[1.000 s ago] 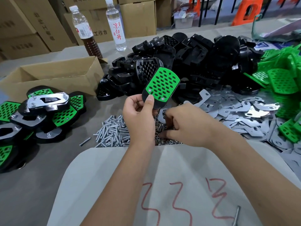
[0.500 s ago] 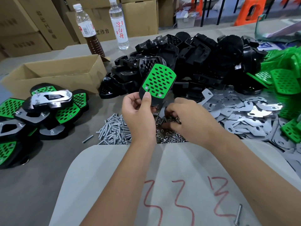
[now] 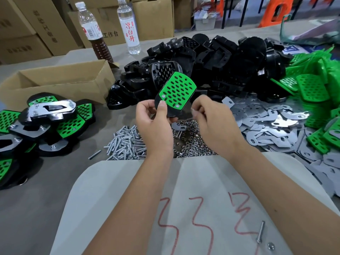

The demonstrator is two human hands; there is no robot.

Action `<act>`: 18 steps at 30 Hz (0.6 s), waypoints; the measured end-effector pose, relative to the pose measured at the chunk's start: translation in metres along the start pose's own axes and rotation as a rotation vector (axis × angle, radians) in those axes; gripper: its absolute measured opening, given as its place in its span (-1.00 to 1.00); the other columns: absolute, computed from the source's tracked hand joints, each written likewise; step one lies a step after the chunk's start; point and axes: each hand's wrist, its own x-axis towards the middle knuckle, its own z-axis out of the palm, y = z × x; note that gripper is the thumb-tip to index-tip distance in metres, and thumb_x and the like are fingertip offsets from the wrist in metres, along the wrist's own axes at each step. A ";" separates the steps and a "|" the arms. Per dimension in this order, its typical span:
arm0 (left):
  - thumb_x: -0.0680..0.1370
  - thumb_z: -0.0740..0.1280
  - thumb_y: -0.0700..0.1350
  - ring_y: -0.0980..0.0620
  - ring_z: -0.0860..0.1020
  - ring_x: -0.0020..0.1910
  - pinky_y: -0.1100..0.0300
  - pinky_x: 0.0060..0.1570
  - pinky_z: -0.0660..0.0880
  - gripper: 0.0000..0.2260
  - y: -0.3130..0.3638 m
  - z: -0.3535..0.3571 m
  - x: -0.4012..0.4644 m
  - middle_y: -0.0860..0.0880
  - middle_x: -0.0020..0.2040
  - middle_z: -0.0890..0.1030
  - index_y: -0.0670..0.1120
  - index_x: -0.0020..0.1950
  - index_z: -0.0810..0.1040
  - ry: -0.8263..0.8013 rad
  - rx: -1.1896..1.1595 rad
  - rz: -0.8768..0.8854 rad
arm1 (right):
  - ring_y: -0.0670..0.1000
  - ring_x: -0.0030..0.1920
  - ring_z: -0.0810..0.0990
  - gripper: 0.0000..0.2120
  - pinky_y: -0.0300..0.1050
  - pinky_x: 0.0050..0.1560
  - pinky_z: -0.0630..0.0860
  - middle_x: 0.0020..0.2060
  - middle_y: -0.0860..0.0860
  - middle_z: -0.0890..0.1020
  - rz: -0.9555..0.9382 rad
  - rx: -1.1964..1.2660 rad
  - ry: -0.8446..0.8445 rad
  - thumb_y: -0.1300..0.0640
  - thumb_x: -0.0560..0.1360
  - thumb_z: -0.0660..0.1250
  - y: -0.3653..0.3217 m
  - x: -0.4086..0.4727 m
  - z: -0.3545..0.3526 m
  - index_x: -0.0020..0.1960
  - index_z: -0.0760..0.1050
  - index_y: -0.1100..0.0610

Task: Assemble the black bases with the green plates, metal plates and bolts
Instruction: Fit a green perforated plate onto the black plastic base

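Two hands work above the bolt pile [image 3: 127, 144]. Left hand [image 3: 154, 126] grips the black base [image 3: 172, 112] with its green plate [image 3: 176, 91] at the lower edge, thumb on the plate. Right hand [image 3: 211, 122] pinches something small beside it, possibly a nut; blur hides it. Assembly looks light and rigid: hold by the edges.

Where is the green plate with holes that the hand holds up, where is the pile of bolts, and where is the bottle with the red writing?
Green plate [image 3: 177, 90], head view, middle of its holed face.
Pile of bolts [image 3: 127, 142], head view, centre of the heap.
Clear bottle [image 3: 129, 28], head view, on its red-lettered label.
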 end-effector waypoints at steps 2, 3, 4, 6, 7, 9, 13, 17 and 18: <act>0.65 0.34 -0.26 0.02 0.64 -0.17 0.18 -0.31 0.59 -0.86 0.000 0.002 -0.001 -0.12 -0.03 0.59 -0.08 -0.06 0.47 -0.019 0.067 0.046 | 0.10 -0.10 0.60 -0.92 0.03 -0.03 0.47 -0.15 0.00 0.65 0.008 0.055 0.149 0.27 0.64 0.31 0.001 0.002 -0.002 0.04 0.59 0.22; 0.65 0.34 -0.25 0.02 0.63 -0.17 0.16 -0.31 0.60 -0.85 0.000 0.004 -0.001 -0.09 -0.05 0.58 -0.06 -0.06 0.46 -0.034 0.107 0.082 | 0.10 -0.09 0.62 -0.89 0.01 -0.02 0.49 -0.13 0.04 0.67 0.013 0.070 0.229 0.29 0.63 0.32 0.001 0.003 -0.003 0.04 0.63 0.24; 0.64 0.34 -0.25 0.00 0.63 -0.17 0.13 -0.31 0.61 -0.85 0.001 0.006 -0.002 -0.06 -0.08 0.57 -0.04 -0.07 0.46 -0.056 0.146 0.121 | 0.10 -0.09 0.62 -0.86 0.00 -0.01 0.50 -0.12 0.08 0.69 0.023 0.080 0.302 0.31 0.62 0.32 0.002 0.003 -0.004 0.05 0.66 0.26; 0.65 0.33 -0.22 -0.03 0.62 -0.15 0.02 -0.25 0.62 -0.86 0.001 0.014 -0.004 -0.04 -0.11 0.57 -0.03 -0.06 0.45 -0.105 0.225 0.181 | 0.10 -0.08 0.64 -0.82 0.03 0.00 0.55 -0.10 0.11 0.69 0.053 0.112 0.397 0.33 0.62 0.30 0.004 0.003 -0.007 0.09 0.68 0.27; 0.65 0.33 -0.20 0.02 0.61 -0.15 0.02 -0.18 0.60 -0.88 0.001 0.019 -0.004 -0.02 -0.12 0.57 -0.05 -0.05 0.45 -0.119 0.265 0.200 | 0.09 -0.09 0.66 -0.81 0.07 -0.01 0.58 -0.10 0.10 0.69 0.077 0.156 0.414 0.33 0.62 0.29 0.004 0.002 -0.008 0.12 0.67 0.27; 0.65 0.32 -0.19 0.27 0.51 -0.22 0.27 -0.16 0.46 -0.90 0.002 0.030 -0.006 0.06 -0.17 0.53 -0.09 -0.04 0.44 -0.110 0.329 0.227 | 0.05 -0.17 0.70 -0.86 0.08 -0.16 0.64 -0.14 0.06 0.70 0.168 0.314 0.427 0.30 0.63 0.31 0.004 0.001 -0.010 0.13 0.62 0.23; 0.67 0.29 -0.19 0.41 0.44 -0.28 0.44 -0.24 0.36 -0.87 -0.002 0.040 -0.007 0.10 -0.19 0.48 -0.10 -0.07 0.42 -0.110 0.358 0.185 | -0.01 -0.32 0.71 -0.95 -0.16 -0.44 0.60 -0.24 0.09 0.69 0.273 0.483 0.500 0.27 0.63 0.37 0.003 0.001 -0.018 -0.01 0.58 0.19; 0.70 0.23 -0.13 0.33 0.44 -0.27 0.44 -0.27 0.34 -0.80 -0.008 0.038 -0.005 0.10 -0.17 0.47 0.00 -0.13 0.38 -0.142 0.364 0.076 | -0.01 -0.36 0.66 -0.90 -0.05 -0.39 0.64 -0.29 0.04 0.67 0.288 0.397 0.448 0.25 0.63 0.37 0.014 0.001 -0.027 -0.07 0.59 0.15; 0.70 0.22 -0.11 0.27 0.43 -0.26 0.43 -0.28 0.34 -0.80 -0.008 0.038 -0.005 0.10 -0.16 0.47 0.01 -0.13 0.37 -0.150 0.368 0.051 | 0.03 -0.34 0.66 -0.90 0.00 -0.33 0.64 -0.30 0.03 0.67 0.274 0.353 0.419 0.24 0.63 0.36 0.017 0.000 -0.028 -0.07 0.59 0.15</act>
